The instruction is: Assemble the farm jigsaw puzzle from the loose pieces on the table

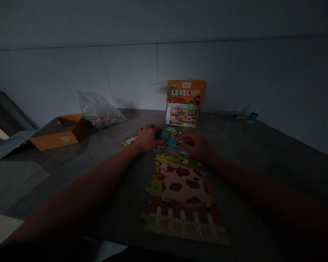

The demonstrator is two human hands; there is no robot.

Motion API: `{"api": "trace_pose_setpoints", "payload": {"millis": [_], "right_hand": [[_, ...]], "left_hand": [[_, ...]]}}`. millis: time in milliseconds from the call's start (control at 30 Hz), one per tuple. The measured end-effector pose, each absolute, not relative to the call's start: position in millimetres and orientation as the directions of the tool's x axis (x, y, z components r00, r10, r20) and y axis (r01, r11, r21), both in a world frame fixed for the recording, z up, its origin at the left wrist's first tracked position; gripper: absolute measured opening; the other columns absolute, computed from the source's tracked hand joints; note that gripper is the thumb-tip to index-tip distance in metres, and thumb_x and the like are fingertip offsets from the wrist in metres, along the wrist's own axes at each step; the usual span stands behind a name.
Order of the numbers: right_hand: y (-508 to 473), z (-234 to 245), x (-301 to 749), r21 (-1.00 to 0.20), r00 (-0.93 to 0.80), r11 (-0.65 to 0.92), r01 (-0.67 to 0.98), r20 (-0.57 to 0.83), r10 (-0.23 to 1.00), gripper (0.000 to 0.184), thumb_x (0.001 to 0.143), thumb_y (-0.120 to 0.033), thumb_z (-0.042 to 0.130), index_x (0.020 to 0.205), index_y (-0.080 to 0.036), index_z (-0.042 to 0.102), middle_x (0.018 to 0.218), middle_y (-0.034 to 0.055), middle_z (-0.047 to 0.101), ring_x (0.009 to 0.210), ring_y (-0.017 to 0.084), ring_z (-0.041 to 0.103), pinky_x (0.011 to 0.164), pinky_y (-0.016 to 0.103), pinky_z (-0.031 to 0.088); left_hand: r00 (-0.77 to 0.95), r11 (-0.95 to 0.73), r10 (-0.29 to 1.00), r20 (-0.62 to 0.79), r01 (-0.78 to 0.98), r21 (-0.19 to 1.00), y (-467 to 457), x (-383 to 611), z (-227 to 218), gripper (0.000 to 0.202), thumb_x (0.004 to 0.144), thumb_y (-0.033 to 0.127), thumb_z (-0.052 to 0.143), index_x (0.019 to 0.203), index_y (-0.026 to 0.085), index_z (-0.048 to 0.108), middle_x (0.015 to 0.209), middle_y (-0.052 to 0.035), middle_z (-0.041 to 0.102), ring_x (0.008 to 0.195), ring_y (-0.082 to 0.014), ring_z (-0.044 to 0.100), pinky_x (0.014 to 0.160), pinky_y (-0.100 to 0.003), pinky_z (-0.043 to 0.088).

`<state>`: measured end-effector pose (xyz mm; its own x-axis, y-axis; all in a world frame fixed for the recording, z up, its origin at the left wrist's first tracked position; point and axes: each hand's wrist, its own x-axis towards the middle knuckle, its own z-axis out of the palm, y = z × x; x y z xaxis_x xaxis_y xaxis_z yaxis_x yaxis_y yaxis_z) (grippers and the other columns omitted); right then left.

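Observation:
A partly joined jigsaw [182, 196] showing a spotted cow and a white fence lies on the dark table [262, 163] in front of me. Beyond its far edge lie several loose pieces [171, 140], mostly teal. My left hand [147, 138] rests among them with curled fingers closed on a teal piece. My right hand [198, 146] lies knuckles up at the jigsaw's far right corner, fingers bent over the loose pieces; what it holds is hidden. The scene is very dim.
The orange puzzle box [186, 102] stands against the wall behind the pieces. An open orange carton [60, 134] and a clear plastic bag [100, 109] sit at the left. A small bottle [253, 117] stands at the far right.

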<state>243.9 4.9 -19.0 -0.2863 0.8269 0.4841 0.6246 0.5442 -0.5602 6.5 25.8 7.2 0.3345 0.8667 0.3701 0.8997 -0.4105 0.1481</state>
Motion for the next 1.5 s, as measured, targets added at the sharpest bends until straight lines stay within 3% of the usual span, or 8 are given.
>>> {"api": "trace_pose_setpoints", "payload": {"millis": [167,400,700,833,933,1100,1333,1500], "right_hand": [[-2,-16,243,-0.545,-0.440,0.629,0.555,0.449,0.778,0.034,0.078,-0.021,0.059,0.110,-0.018,0.070,0.085,0.0040,0.075,0.067,0.015,0.064,0.063,0.025,0.047],[-1,-17,243,-0.459,-0.503,0.675,0.578,0.451,0.738,0.055,0.072,-0.015,0.065,0.126,-0.023,0.064,0.122,0.0072,0.069,0.108,0.026,0.065,0.094,0.037,0.050],[7,-26,244,-0.357,-0.433,0.597,0.719,0.442,0.786,0.036,0.078,-0.021,0.064,0.114,-0.019,0.069,0.115,0.0123,0.071,0.107,0.029,0.064,0.095,0.043,0.049],[3,-25,244,-0.383,-0.488,0.678,0.628,0.484,0.726,0.029,0.081,-0.027,0.065,0.108,-0.018,0.070,0.108,0.0114,0.072,0.098,0.025,0.066,0.090,0.039,0.050],[-1,-22,243,-0.361,-0.576,0.745,0.561,0.476,0.665,0.026,0.080,-0.033,0.067,0.102,-0.018,0.071,0.106,0.0112,0.070,0.097,0.024,0.066,0.087,0.036,0.050],[-3,-17,242,-0.375,-0.607,0.735,0.564,0.415,0.678,0.012,0.079,-0.022,0.065,0.088,-0.020,0.072,0.082,0.0039,0.071,0.079,0.017,0.065,0.075,0.028,0.048],[1,-17,246,-0.408,-0.684,0.775,0.482,0.377,0.624,0.029,0.079,-0.009,0.056,0.097,-0.019,0.076,0.087,0.0045,0.071,0.077,0.016,0.062,0.073,0.027,0.046],[10,-19,254,-0.398,-0.769,0.837,0.377,0.368,0.522,0.034,0.084,-0.010,0.053,0.107,-0.022,0.076,0.089,0.0055,0.068,0.076,0.015,0.060,0.071,0.028,0.046]], "left_hand": [[0.259,-0.489,0.825,0.502,0.773,0.405,21,9,13,0.048,0.078,0.049,0.069,0.113,0.015,0.068,0.103,-0.0093,0.067,0.089,-0.0207,0.064,0.083,-0.032,0.051],[0.560,-0.542,0.786,0.262,0.421,0.727,8,25,9,0.042,0.079,0.042,0.067,0.111,0.015,0.066,0.099,-0.0067,0.072,0.075,-0.0151,0.065,0.066,-0.025,0.051],[0.364,-0.464,0.886,0.288,0.705,0.536,26,10,7,0.043,0.078,0.051,0.066,0.101,0.015,0.070,0.087,-0.0073,0.073,0.073,-0.0188,0.067,0.060,-0.026,0.050],[0.365,-0.452,0.891,0.270,0.651,0.610,24,11,8,0.046,0.078,0.029,0.064,0.122,0.015,0.064,0.093,-0.0059,0.074,0.078,-0.0184,0.068,0.067,-0.026,0.053],[0.469,-0.538,0.840,0.272,0.661,0.523,20,13,10,0.048,0.075,0.012,0.056,0.122,0.016,0.067,0.096,-0.0043,0.074,0.080,-0.0175,0.068,0.075,-0.026,0.053],[0.510,-0.565,0.824,0.246,0.724,0.396,19,12,13,0.046,0.078,0.009,0.052,0.120,0.016,0.070,0.083,-0.0031,0.073,0.080,-0.0189,0.068,0.083,-0.027,0.053],[0.489,-0.592,0.806,0.335,0.653,0.472,24,10,7,0.042,0.077,0.011,0.058,0.118,0.016,0.067,0.109,-0.0064,0.073,0.099,-0.0213,0.067,0.090,-0.031,0.053],[0.503,-0.614,0.789,0.354,0.663,0.428,26,10,5,0.033,0.079,0.009,0.060,0.110,0.014,0.069,0.103,-0.0064,0.073,0.095,-0.0197,0.068,0.091,-0.029,0.052]]}}
